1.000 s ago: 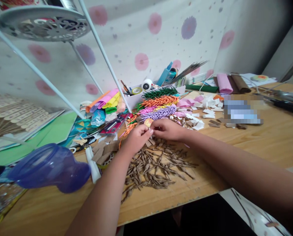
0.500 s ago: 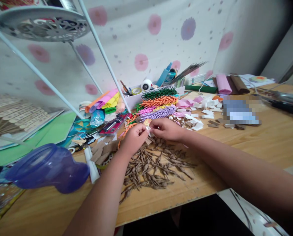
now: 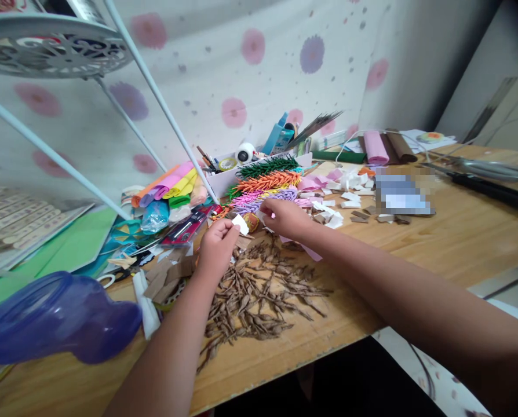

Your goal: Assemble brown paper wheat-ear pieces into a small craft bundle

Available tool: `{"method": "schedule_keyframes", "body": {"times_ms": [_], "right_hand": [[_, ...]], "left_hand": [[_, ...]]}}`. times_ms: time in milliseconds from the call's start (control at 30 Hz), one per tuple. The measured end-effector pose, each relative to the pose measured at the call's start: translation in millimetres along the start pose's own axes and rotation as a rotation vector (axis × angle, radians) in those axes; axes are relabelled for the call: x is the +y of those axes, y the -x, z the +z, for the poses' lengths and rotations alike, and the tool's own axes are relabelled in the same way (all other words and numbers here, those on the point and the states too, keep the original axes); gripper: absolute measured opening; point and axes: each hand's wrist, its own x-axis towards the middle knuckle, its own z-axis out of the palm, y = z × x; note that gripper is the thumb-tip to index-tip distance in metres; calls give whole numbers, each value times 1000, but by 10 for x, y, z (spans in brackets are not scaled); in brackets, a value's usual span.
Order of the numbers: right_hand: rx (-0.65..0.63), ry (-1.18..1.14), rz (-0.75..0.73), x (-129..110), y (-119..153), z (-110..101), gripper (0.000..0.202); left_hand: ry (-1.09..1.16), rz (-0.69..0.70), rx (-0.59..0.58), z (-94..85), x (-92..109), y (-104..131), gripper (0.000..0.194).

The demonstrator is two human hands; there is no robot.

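Observation:
Between finger and thumb, my left hand (image 3: 218, 246) pinches a small white paper piece (image 3: 240, 225). My right hand (image 3: 283, 217) is a short way to the right, its fingers curled together; a pale scrap seems to be at the fingertips, too small to make out. A small round orange-and-green item (image 3: 252, 222) lies between the hands. Below them, twisted brown paper strands (image 3: 263, 289) spread over the wooden table (image 3: 354, 330). Just behind my hands lie green (image 3: 267, 167), orange (image 3: 270, 182) and purple (image 3: 270, 198) braided bundles.
A blue-purple plastic container (image 3: 59, 318) sits at the left, near green sheets (image 3: 68, 246). A white metal stand (image 3: 54, 43) rises at the back left. Paper scraps (image 3: 350, 200), a pixelated item (image 3: 402, 194) and a black-handled tool (image 3: 493, 188) lie to the right.
My hands have moved apart, the left one carrying the white paper piece. The round item between them now shows more. The whole view has shifted, so things appear further left.

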Motion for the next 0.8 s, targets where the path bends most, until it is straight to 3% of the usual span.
{"method": "schedule_keyframes", "body": {"times_ms": [100,233,333,400,567,800], "right_hand": [[-19,-3,-55,-18,21,-8,26],[69,-128,-342,-68,52,-45,50],[33,-136,-511,-104,65,-47,34],[22,-135,-544,-116,64,-31,26],[46,-107,-454,-101,55,-14,22],[-52,-103,-206,-134,74,-91,28]], "left_hand": [[-3,-5,-3,13,8,9,15],[-32,21,-23,32,19,35,16],[-32,42,-57,49,37,49,14],[-6,31,-104,59,51,54,12],[55,13,-119,66,67,53,12],[9,48,-79,51,61,37,20]]}}
